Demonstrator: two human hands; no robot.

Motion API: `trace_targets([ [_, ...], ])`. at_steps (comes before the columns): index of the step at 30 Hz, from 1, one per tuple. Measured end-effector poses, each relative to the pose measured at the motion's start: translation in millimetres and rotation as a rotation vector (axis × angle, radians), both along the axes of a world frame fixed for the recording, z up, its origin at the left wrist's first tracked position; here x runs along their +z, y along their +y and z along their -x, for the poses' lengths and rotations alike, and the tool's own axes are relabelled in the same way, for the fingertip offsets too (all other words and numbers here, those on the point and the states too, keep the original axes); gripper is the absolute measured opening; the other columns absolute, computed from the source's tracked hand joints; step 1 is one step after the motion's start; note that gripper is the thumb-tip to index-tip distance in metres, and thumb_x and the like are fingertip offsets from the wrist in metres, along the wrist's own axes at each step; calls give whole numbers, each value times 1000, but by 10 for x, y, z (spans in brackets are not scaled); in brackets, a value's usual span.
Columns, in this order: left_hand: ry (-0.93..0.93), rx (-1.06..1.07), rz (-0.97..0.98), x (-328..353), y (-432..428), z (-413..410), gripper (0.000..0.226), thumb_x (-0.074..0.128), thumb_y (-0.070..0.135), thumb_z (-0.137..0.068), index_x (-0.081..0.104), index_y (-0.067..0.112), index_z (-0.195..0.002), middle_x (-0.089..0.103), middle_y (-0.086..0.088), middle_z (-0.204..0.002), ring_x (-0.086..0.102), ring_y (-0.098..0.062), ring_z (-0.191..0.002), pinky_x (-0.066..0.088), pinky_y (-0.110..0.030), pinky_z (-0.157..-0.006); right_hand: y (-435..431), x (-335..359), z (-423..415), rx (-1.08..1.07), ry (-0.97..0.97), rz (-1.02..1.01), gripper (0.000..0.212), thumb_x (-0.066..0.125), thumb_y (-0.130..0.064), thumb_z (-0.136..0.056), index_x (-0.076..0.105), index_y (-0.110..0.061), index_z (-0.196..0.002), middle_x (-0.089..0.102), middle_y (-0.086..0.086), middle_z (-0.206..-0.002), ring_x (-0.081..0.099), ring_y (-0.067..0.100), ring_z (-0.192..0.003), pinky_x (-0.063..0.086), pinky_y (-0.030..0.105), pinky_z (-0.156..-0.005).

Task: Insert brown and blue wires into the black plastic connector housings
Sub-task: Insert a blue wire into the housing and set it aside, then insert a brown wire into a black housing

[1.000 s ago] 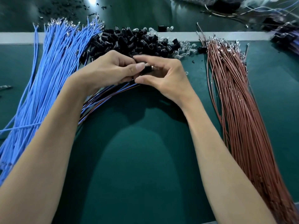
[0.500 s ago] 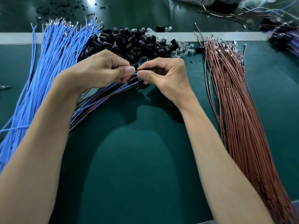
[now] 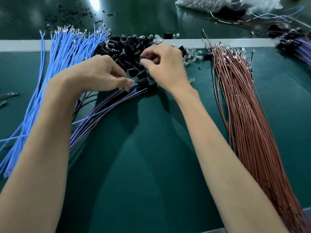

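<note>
A heap of black connector housings (image 3: 127, 47) lies at the far middle of the green mat. Loose blue wires (image 3: 55, 68) fan out on the left, and brown wires (image 3: 244, 106) lie on the right. My left hand (image 3: 101, 74) pinches the wires of a finished assembly just behind its black housing (image 3: 143, 83), above a bundle of assembled brown-and-blue wires (image 3: 101, 113). My right hand (image 3: 166, 66) reaches into the heap, thumb and forefinger pinching a black housing (image 3: 142, 58) that its fingers mostly hide.
Small clear parts (image 3: 191, 55) lie between the heap and the brown wires. A pale strip (image 3: 20, 45) marks the mat's far edge. More wired connectors (image 3: 296, 46) and a plastic bag (image 3: 210, 4) sit at the far right. Metal tools (image 3: 8, 96) lie at the left edge.
My right hand has let go of the assembly and moved up into the housing heap. My left hand has lowered the finished assembly onto the bundle.
</note>
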State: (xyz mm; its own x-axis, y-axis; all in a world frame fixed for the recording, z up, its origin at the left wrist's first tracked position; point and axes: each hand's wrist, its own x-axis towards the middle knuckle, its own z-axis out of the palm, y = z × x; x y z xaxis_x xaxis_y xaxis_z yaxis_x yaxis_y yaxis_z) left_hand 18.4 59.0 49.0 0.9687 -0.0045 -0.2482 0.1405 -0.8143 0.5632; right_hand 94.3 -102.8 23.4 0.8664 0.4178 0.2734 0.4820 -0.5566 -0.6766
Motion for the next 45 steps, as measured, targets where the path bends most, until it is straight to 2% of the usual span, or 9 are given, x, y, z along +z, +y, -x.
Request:
trace_targets([
  [2,-6,-7,-47,14,9,-2,18,64,42,-85,72,31,-74,65,22,-61,56,9,-61,40,-20,-62,140,-12,-47,-1,41,223,22,66,-31,-84,71,-23,-104,62,3,-111,60,19,-98,48,29,-87],
  [12,-292,41,-75,-82,-122,-58,12,65,16,-82,71,13,-93,69,-7,-88,61,-24,-86,49,-33,-83,249,25,98,-13,-133,346,18,58,-25,-89,62,-21,-106,56,2,-111,57,26,-102,35,29,-71],
  [18,-422,203,-131,-251,-170,-144,25,65,13,-84,64,10,-109,53,-14,-104,56,-32,-90,46,-41,-88,227,35,47,15,-70,396,26,60,-24,-90,55,-13,-112,60,7,-115,57,29,-108,40,34,-85],
  [24,-443,240,-210,-309,-225,-132,20,71,22,-83,67,15,-101,50,-12,-105,55,-36,-90,47,-49,-83,117,19,110,53,70,300,22,63,-19,-90,61,-11,-110,54,11,-114,56,27,-105,44,35,-93],
  [27,-463,243,-223,-320,-227,-127,20,69,27,-86,66,15,-101,49,-10,-109,55,-36,-89,47,-50,-81,-63,127,165,-30,80,218,26,66,-23,-89,64,-14,-113,57,10,-116,59,24,-105,46,36,-97],
  [30,-477,265,-203,-318,-225,-133,24,63,34,-90,63,14,-102,52,-8,-110,54,-33,-94,47,-49,-82,-586,238,183,-436,34,258,29,69,-30,-86,65,-21,-114,65,8,-117,61,25,-105,47,31,-93],
  [33,-534,260,-172,-295,-237,-149,23,59,33,-92,59,12,-101,58,-7,-105,54,-31,-95,46,-47,-82,-1134,295,233,-697,233,436,34,75,-36,-80,68,-18,-108,66,16,-115,61,33,-108,46,40,-96],
  [40,-573,207,17,-261,-423,-168,21,64,32,-90,61,12,-95,56,7,-84,54,-22,-80,49,-41,-78,-1105,279,185,-640,425,545,15,64,-17,-76,70,-10,-87,66,11,-92,59,31,-88,47,34,-83],
  [45,-445,120,290,-190,-577,-152,14,67,28,-88,63,14,-89,53,11,-66,45,-5,-58,41,-17,-61,-1073,335,77,-486,551,498,12,72,-20,-78,73,-10,-82,72,8,-86,68,25,-88,53,40,-88],
])
